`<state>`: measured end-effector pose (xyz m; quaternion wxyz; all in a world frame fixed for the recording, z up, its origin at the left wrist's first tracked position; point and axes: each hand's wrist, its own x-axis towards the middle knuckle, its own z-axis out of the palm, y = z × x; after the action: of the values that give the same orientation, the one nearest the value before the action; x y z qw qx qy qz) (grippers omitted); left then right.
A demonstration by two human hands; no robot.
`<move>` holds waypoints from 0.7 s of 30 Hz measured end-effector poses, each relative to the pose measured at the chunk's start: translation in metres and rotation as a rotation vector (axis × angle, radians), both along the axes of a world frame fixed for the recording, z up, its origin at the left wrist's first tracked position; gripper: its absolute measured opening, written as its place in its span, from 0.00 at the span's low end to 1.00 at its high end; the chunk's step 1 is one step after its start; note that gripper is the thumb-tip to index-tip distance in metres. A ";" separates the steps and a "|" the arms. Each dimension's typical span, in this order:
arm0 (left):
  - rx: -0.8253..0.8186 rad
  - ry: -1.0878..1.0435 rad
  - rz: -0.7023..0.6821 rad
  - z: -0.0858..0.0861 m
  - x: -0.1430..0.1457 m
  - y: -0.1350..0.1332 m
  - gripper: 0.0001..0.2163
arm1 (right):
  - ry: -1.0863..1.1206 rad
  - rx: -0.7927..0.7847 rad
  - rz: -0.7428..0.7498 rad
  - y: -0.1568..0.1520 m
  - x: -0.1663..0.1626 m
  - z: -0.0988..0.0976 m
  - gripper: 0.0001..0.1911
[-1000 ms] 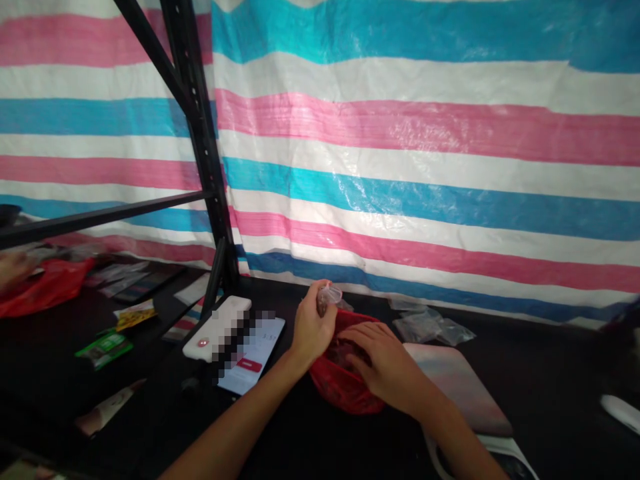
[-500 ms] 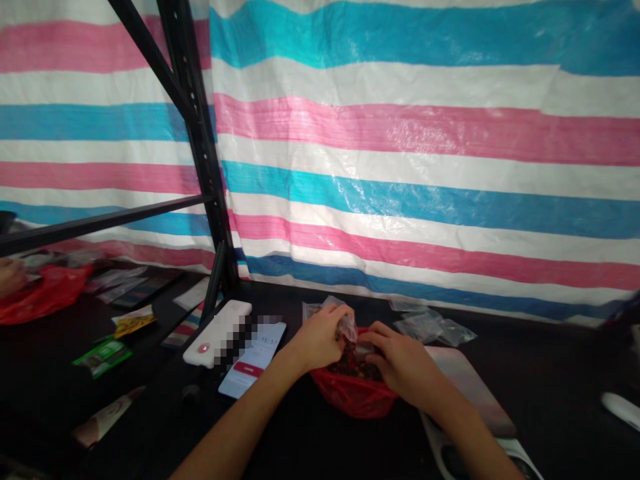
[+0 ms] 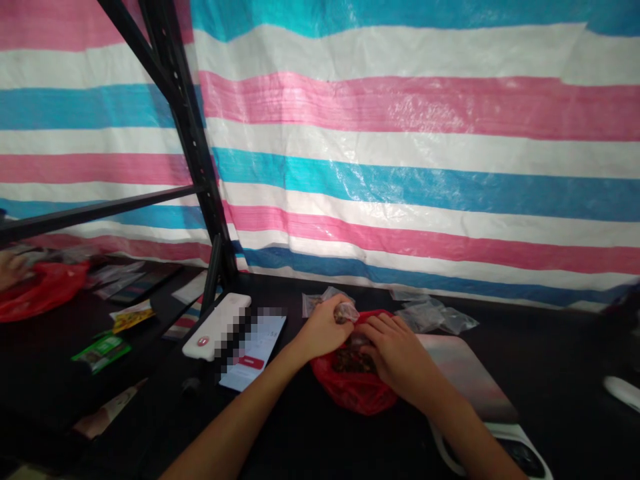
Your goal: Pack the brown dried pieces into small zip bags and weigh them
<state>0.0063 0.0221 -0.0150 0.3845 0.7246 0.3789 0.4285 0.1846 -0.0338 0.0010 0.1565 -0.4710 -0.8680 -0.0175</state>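
Note:
A small clear plastic bag with brownish bits in it is gripped in my left hand. Just below, an open red plastic bag holds dark brown loose pieces. My right hand reaches over the red bag's right side with curled fingers. A clear, shiny patch shows by its fingertips, but what they pinch is hidden. Behind my left wrist lies another clear bag, also with brownish contents.
A flat scale lies under my right forearm. Clear bags lie at the back. A phone and a white slab-like device are at left. Beyond the black post, another person's hand touches a red bag.
My left hand has turned slightly, showing more of the clear bag and its brown contents. My right hand's fingers have moved a little left and curled more. The view has tilted down slightly.

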 end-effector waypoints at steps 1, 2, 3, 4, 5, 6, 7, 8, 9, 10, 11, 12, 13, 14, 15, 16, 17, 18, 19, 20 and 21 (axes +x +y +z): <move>-0.030 -0.025 0.007 0.000 0.002 0.001 0.11 | 0.029 -0.025 0.010 0.000 -0.001 -0.001 0.13; -0.059 -0.045 0.015 0.000 0.003 0.001 0.11 | 0.056 -0.056 0.017 0.000 -0.002 -0.002 0.14; -0.089 -0.065 0.021 0.000 0.004 0.001 0.11 | 0.082 -0.088 0.022 -0.001 -0.003 -0.004 0.16; -0.112 -0.082 0.028 0.000 0.005 0.001 0.12 | 0.108 -0.118 0.025 -0.001 -0.003 -0.005 0.16; -0.123 -0.093 0.037 0.000 0.005 0.002 0.13 | 0.135 -0.145 0.026 -0.001 -0.004 -0.006 0.17; -0.115 -0.099 0.045 0.001 0.006 0.001 0.13 | 0.163 -0.171 0.028 -0.002 -0.005 -0.007 0.17; -0.103 -0.110 0.051 0.001 0.006 0.001 0.14 | 0.194 -0.195 0.030 -0.002 -0.005 -0.007 0.18; -0.090 -0.124 0.053 0.001 0.006 0.001 0.14 | 0.233 -0.221 0.037 -0.002 -0.005 -0.006 0.20; -0.083 -0.140 0.050 0.002 0.006 0.000 0.13 | 0.280 -0.244 0.051 -0.002 -0.005 -0.005 0.21; -0.089 -0.160 0.040 0.004 0.005 0.000 0.13 | 0.332 -0.264 0.074 -0.002 -0.005 -0.004 0.22; -0.108 -0.183 0.027 0.005 0.005 -0.001 0.12 | 0.388 -0.276 0.100 -0.002 -0.004 -0.002 0.23; -0.135 -0.210 0.014 0.007 0.004 -0.002 0.11 | 0.442 -0.281 0.122 -0.002 -0.003 0.001 0.24; -0.159 -0.237 0.003 0.010 0.003 -0.003 0.10 | 0.490 -0.281 0.135 -0.001 -0.001 0.003 0.23; -0.170 -0.258 -0.003 0.012 0.002 -0.003 0.09 | 0.531 -0.280 0.140 0.000 0.001 0.005 0.22; -0.165 -0.270 -0.001 0.014 0.001 -0.003 0.09 | 0.569 -0.277 0.139 0.001 0.003 0.006 0.20; -0.146 -0.274 0.013 0.016 0.000 -0.003 0.09 | 0.605 -0.274 0.136 0.003 0.007 0.008 0.19; -0.120 -0.269 0.033 0.018 -0.001 -0.003 0.09 | 0.642 -0.270 0.133 0.004 0.010 0.009 0.17; -0.094 -0.262 0.056 0.019 -0.002 -0.003 0.09 | 0.682 -0.262 0.129 0.006 0.013 0.009 0.16; -0.075 -0.255 0.073 0.020 -0.002 -0.002 0.09 | 0.722 -0.248 0.120 0.007 0.016 0.010 0.15; -0.065 -0.247 0.077 0.020 -0.001 -0.002 0.09 | 0.756 -0.231 0.104 0.008 0.019 0.010 0.14; -0.059 -0.238 0.072 0.019 -0.001 -0.002 0.09 | 0.781 -0.213 0.083 0.009 0.021 0.011 0.13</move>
<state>0.0055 0.0200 0.0041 0.4325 0.6428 0.3687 0.5136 0.2055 -0.0248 0.0120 0.4255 -0.4201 -0.7586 0.2589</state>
